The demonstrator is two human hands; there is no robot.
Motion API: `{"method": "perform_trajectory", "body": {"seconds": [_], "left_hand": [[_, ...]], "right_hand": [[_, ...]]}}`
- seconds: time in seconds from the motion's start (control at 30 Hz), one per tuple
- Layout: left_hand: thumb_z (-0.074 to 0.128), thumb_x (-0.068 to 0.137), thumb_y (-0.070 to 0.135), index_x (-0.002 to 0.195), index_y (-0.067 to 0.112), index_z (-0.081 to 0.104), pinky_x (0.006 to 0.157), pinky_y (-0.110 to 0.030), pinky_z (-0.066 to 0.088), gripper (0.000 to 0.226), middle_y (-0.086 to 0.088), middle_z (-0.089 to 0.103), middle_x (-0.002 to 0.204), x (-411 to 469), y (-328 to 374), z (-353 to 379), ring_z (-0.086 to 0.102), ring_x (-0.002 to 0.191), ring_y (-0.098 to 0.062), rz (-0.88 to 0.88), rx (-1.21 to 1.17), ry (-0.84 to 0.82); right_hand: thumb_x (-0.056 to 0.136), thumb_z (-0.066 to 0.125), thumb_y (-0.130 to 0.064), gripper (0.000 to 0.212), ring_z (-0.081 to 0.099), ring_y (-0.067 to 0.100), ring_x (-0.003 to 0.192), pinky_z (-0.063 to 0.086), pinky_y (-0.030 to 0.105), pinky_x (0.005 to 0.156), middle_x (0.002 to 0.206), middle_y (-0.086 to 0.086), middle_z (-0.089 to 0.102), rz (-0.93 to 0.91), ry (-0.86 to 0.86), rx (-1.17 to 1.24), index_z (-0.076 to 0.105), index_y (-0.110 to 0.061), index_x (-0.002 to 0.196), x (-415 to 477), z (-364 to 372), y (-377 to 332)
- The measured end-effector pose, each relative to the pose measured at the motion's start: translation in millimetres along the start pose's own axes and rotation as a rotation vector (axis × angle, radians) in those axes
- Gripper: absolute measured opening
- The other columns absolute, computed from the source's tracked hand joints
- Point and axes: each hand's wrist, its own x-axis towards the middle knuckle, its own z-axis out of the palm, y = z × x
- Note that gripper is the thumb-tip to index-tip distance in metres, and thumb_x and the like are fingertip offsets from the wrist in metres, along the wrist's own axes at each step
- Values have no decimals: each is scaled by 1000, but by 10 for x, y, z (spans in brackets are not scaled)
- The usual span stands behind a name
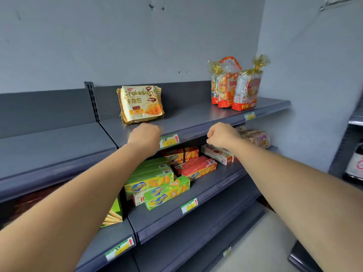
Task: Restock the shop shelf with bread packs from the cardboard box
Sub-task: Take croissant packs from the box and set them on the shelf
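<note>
Yellow croissant bread packs (140, 104) stand upright in a small stack on the dark top shelf (196, 116), leaning against its back panel. My left hand (144, 136) hovers just in front of and below them, at the shelf's front edge, fingers curled and holding nothing. My right hand (222, 135) is also at the shelf's front edge, to the right, fingers curled and holding nothing. The cardboard box is not in view.
Orange-and-white bagged bread packs (235, 87) stand at the right end of the top shelf. Green and red biscuit boxes (167, 177) fill the shelf below, with wrapped buns (255, 137) at its back right. Bottles (355, 163) stand on a neighbouring rack at far right.
</note>
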Motion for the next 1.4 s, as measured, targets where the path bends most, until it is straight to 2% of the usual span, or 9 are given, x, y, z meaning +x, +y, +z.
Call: {"method": "perform_trajectory", "body": {"seconds": [0.1,0.27,0.53,0.63,0.73,0.93,1.03,1.23,1.4], "left_hand": [[55,92,11,116,11,63,77,-39,52,26,-11,64,113,-149,181,60,56,110,-31,46,-2,-22],[51,94,12,111,11,62,66,-36,44,19,-12,62,109,-488,641,74,58,104,-31,130,-2,-27],[51,93,10,113,5,62,77,-39,48,23,-15,63,112,-1340,1459,211,57,110,-33,244,-26,-169],[49,94,10,113,8,60,75,-37,47,22,-13,61,115,-1677,1725,281,55,112,-32,292,-39,-212],[49,97,17,113,9,60,84,-41,51,22,-13,60,117,-1970,1941,383,53,114,-31,339,-69,-255],[50,93,12,102,8,59,74,-38,46,13,-11,59,109,-2420,2357,601,53,108,-31,464,-119,-293],[52,92,10,101,9,59,75,-37,47,11,-9,59,106,-2645,2562,687,52,108,-29,527,-130,-340],[48,96,13,105,8,59,68,-33,42,15,-10,59,109,-3221,2955,908,54,104,-27,630,-127,-427],[44,99,14,107,6,57,73,-32,43,17,-9,57,108,-3688,3387,1051,54,106,-27,732,-95,-502]], "right_hand": [[85,64,-17,17,64,28,103,54,38,89,109,4,71,47,-8,-34,74,-19,99,-311,-54,226],[85,66,-23,18,63,28,103,55,39,88,107,3,70,109,-20,-84,74,-17,101,-841,-135,658],[89,60,-17,24,61,27,107,53,36,91,115,5,67,229,-139,-145,69,-16,111,-1914,-116,1518],[86,59,-13,22,62,25,102,54,35,89,112,5,67,288,-185,-154,70,-15,106,-2335,-90,1827],[86,57,-10,24,63,26,102,55,38,90,112,6,68,320,-219,-166,70,-11,105,-2741,-79,2071],[86,54,-10,23,62,27,98,55,37,86,111,5,67,416,-257,-190,71,-13,101,-3507,-30,2512],[87,58,-16,20,61,26,100,55,35,84,109,1,66,497,-261,-189,71,-16,103,-3911,9,2674],[85,58,-12,19,65,27,96,56,36,83,105,3,70,659,-316,-197,72,-15,97,-4744,164,2936],[89,53,-16,26,59,28,111,52,35,87,122,4,63,732,-388,-226,68,-16,111,-5392,298,3234]]}}
